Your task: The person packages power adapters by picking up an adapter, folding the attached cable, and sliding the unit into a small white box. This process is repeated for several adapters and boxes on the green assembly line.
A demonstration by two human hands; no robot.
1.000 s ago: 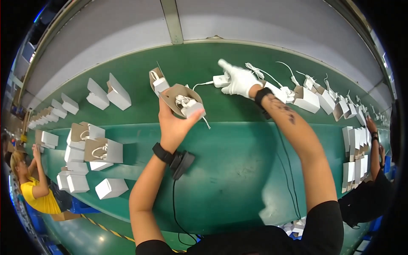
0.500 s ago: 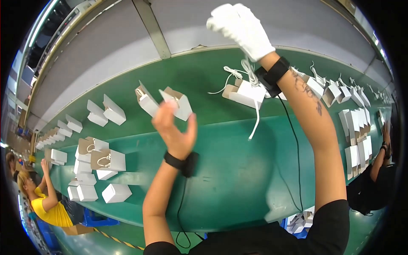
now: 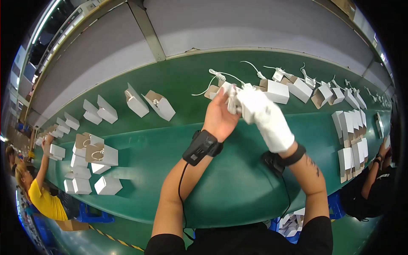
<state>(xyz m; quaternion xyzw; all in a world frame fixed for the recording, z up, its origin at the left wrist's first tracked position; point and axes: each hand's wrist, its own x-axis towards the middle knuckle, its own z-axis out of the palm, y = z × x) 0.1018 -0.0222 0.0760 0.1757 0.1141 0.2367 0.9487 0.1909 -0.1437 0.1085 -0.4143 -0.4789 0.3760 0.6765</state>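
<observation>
A coiled white cable (image 3: 231, 103) is held up between my two hands over the far side of the green table. My bare left hand (image 3: 221, 114) has its fingers closed on the cable from the left. From the right, my right hand (image 3: 265, 117), in a white glove, grips the same cable; the glove hides most of its fingertips. Just behind my hands stands an open white box (image 3: 211, 92), partly covered by them. A loose white cable (image 3: 216, 75) lies across its back edge. To the left, another open box (image 3: 160, 105) has a cable inside.
More open boxes (image 3: 137, 102) line the far strip. Stacked boxes (image 3: 103, 154) stand at the left, upright boxes (image 3: 350, 157) at the right. Several boxes with white cables (image 3: 278, 74) sit at the far right. A person in yellow (image 3: 44, 195) and another person (image 3: 369, 187) work at either side.
My right hand has come down from high over the far wall to meet my left hand. My left hand has moved right, away from the open boxes, onto the cable.
</observation>
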